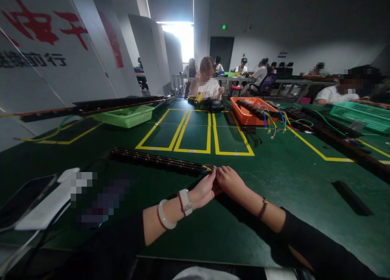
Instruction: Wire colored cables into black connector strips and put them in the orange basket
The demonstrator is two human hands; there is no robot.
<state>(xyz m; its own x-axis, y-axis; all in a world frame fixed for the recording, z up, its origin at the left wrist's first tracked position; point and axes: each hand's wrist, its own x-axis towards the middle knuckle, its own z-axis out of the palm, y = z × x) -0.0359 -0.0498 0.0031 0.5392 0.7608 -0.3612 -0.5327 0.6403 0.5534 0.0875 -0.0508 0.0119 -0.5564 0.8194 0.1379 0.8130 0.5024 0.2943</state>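
Observation:
A long dark wire harness (pixel 158 160) lies on the green table, with thin copper-coloured lines along its length. Short red, green and yellow wires (pixel 209 167) come out of its right end and run into the fingertips of my left hand (pixel 203 191), which is closed on them. My right hand (pixel 232 183) is closed too, its fingers bent and meeting the left fingertips at the wire ends. Whatever sits inside the right fingers is hidden. A watch (pixel 185 202) and a pale bangle (pixel 166 215) are on my left wrist, a beaded bracelet (pixel 263 207) on my right.
Yellow-taped rectangles (pixel 191 151) mark the table. A light green basket (pixel 128 117) stands back left; an orange basket (pixel 251 117) with harness ends stands back right, near a teal basket (pixel 362 119). A black strip (pixel 352 198) lies right, a white power strip (pixel 51 203) left. People sit beyond.

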